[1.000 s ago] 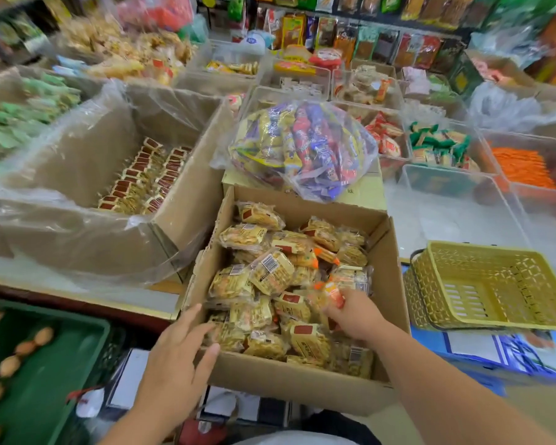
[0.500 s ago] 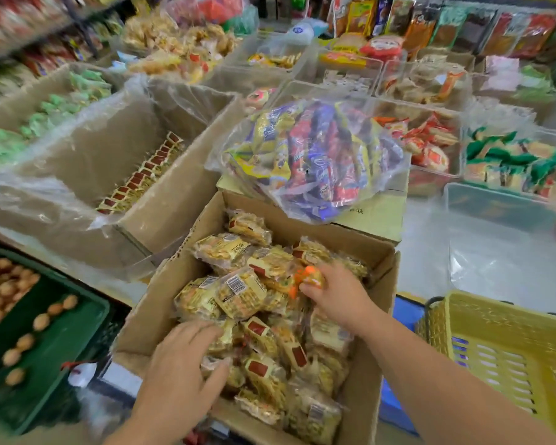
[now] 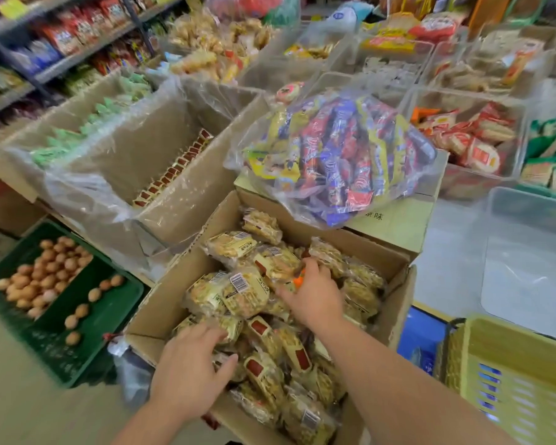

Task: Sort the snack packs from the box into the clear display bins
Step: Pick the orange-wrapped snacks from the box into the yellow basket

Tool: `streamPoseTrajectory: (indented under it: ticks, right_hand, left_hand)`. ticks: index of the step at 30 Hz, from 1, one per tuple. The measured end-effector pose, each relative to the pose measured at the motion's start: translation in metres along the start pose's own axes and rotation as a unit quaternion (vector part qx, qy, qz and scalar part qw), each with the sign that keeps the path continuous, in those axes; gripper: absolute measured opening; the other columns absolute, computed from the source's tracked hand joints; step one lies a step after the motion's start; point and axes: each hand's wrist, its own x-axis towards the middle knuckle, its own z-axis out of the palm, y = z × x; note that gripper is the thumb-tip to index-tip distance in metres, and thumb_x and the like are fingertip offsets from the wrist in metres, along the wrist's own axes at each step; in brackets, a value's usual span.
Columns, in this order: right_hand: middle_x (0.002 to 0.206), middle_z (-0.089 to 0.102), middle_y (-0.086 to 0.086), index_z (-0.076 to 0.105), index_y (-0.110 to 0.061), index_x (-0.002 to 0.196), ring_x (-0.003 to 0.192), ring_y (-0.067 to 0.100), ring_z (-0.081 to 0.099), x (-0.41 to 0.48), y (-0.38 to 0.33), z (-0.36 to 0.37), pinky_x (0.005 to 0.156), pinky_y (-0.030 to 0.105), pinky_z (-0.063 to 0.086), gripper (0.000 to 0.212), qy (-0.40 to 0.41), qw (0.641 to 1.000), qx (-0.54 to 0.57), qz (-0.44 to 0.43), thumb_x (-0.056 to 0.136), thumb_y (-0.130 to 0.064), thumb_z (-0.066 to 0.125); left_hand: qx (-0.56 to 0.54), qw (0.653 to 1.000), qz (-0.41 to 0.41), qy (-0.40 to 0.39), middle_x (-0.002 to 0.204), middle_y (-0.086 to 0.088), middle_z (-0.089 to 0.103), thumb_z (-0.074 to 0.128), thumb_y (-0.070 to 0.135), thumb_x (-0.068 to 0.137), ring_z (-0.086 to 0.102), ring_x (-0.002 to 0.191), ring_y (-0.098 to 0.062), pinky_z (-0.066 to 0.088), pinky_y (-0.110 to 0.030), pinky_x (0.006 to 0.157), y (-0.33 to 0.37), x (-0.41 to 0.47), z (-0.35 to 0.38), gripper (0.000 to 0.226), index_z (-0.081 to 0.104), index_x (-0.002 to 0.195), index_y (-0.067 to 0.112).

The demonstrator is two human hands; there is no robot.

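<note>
An open cardboard box [image 3: 164, 300] in front of me is full of clear snack packs [image 3: 244, 290] with yellowish contents and red or white labels. My right hand [image 3: 313, 293] reaches into the middle of the box, its fingers curled round a pack with an orange bit showing by the thumb. Over the near-left rim lies my left hand [image 3: 190, 367], fingers spread and touching the packs at the near side. Clear display bins stand at the right: one looks bare [image 3: 527, 252], and one holds red packs [image 3: 469, 139].
A clear bag of blue, red and yellow snacks [image 3: 334, 155] lies on a closed carton behind the box. A plastic-lined carton [image 3: 126, 175] stands at the left, with a green crate of round brown items [image 3: 103, 332] below it. A yellow basket [image 3: 511, 380] sits at the lower right.
My right hand has moved from the box's near side toward its far side, still gripping a pack. My left hand has slid from the box's front wall onto the packs.
</note>
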Motion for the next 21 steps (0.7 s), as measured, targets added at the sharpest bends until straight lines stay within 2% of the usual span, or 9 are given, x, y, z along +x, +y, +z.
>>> streamPoseTrajectory:
  ticks: [2, 3, 6, 10, 12, 14, 15, 18, 21]
  right_hand:
    - [0.135, 0.047, 0.01, 0.037, -0.024, 0.144, 0.108, 0.031, 0.062, 0.001, 0.003, 0.0, 0.082, 0.041, 0.056, 0.09, -0.024, 0.999, 0.02, 0.019, 0.077, -0.079, 0.059]
    - [0.133, 0.047, 0.009, 0.041, -0.022, 0.143, 0.105, 0.029, 0.062, 0.001, 0.004, -0.001, 0.075, 0.036, 0.054, 0.089, -0.034, 0.999, 0.029, 0.028, 0.077, -0.077, 0.062]
    - [0.129, 0.056, 0.004, 0.05, -0.022, 0.138, 0.098, 0.022, 0.06, -0.002, 0.008, -0.009, 0.067, 0.03, 0.045, 0.081, -0.051, 0.996, 0.069, 0.021, 0.076, -0.07, 0.068]
    - [0.123, 0.061, -0.008, 0.053, -0.031, 0.134, 0.065, 0.004, 0.055, -0.023, 0.014, -0.034, 0.052, 0.022, 0.04, 0.069, -0.046, 0.991, 0.125, -0.01, 0.076, -0.061, 0.076]
    - [0.118, 0.059, -0.013, 0.054, -0.038, 0.123, 0.063, 0.005, 0.06, -0.038, 0.018, -0.047, 0.055, 0.025, 0.046, 0.057, -0.046, 0.985, 0.167, -0.019, 0.075, -0.056, 0.079]
    - [0.115, 0.063, -0.014, 0.055, -0.044, 0.111, 0.077, 0.004, 0.062, -0.055, 0.023, -0.058, 0.064, 0.028, 0.051, 0.047, -0.036, 0.978, 0.202, -0.027, 0.073, -0.055, 0.08]
    - [0.11, 0.063, -0.017, 0.056, -0.046, 0.107, 0.079, 0.004, 0.063, -0.063, 0.025, -0.063, 0.067, 0.029, 0.053, 0.044, -0.029, 0.976, 0.215, -0.028, 0.072, -0.056, 0.08]
    - [0.098, 0.063, -0.026, 0.058, -0.054, 0.108, 0.079, -0.003, 0.063, -0.092, 0.032, -0.07, 0.065, 0.026, 0.055, 0.045, -0.01, 0.97, 0.244, -0.017, 0.069, -0.058, 0.08]
    - [0.099, 0.063, -0.033, 0.059, -0.053, 0.114, 0.075, 0.006, 0.068, -0.118, 0.038, -0.067, 0.061, 0.026, 0.056, 0.052, -0.005, 0.958, 0.287, -0.001, 0.068, -0.056, 0.083]
  left_hand:
    - [-0.001, 1.0, -0.004, -0.007, 0.119, 0.018, 0.063, 0.037, 0.071, 0.083, 0.055, 0.109, -0.009, 0.05, -0.034, 0.095, 0.0, -0.001, 0.001, 0.061, 0.066, 0.124, 0.036]
    - [-0.002, 1.0, -0.005, -0.011, 0.123, 0.019, 0.062, 0.036, 0.072, 0.084, 0.054, 0.113, -0.008, 0.048, -0.035, 0.099, 0.0, -0.002, 0.002, 0.061, 0.064, 0.126, 0.037]
    - [-0.002, 1.0, -0.011, -0.019, 0.132, 0.02, 0.058, 0.032, 0.074, 0.084, 0.051, 0.122, -0.007, 0.045, -0.035, 0.106, -0.001, 0.0, 0.003, 0.064, 0.059, 0.13, 0.04]
    - [-0.009, 1.0, -0.002, -0.026, 0.136, 0.02, 0.057, 0.039, 0.074, 0.087, 0.05, 0.127, -0.007, 0.042, -0.034, 0.108, -0.003, 0.001, 0.002, 0.06, 0.057, 0.134, 0.04]
    - [-0.014, 0.999, 0.015, -0.029, 0.133, 0.019, 0.06, 0.045, 0.071, 0.089, 0.052, 0.124, -0.008, 0.043, -0.033, 0.106, -0.003, 0.002, 0.002, 0.056, 0.058, 0.134, 0.039]
    - [-0.019, 0.998, 0.043, -0.046, 0.129, 0.019, 0.061, 0.047, 0.07, 0.09, 0.054, 0.121, -0.008, 0.045, -0.031, 0.103, -0.005, 0.005, 0.003, 0.054, 0.056, 0.134, 0.04]
    - [-0.025, 0.996, 0.06, -0.065, 0.129, 0.019, 0.061, 0.048, 0.069, 0.091, 0.053, 0.12, -0.007, 0.045, -0.03, 0.103, -0.007, 0.007, 0.004, 0.053, 0.055, 0.135, 0.04]
    - [-0.053, 0.982, 0.129, -0.125, 0.13, 0.02, 0.059, 0.055, 0.057, 0.095, 0.051, 0.121, -0.005, 0.042, -0.025, 0.102, -0.008, 0.02, 0.005, 0.047, 0.055, 0.138, 0.039]
    - [-0.011, 0.969, 0.203, -0.142, 0.125, 0.011, 0.063, 0.056, 0.045, 0.097, 0.056, 0.118, -0.012, 0.046, -0.03, 0.102, -0.003, 0.049, 0.004, 0.037, 0.061, 0.131, 0.031]
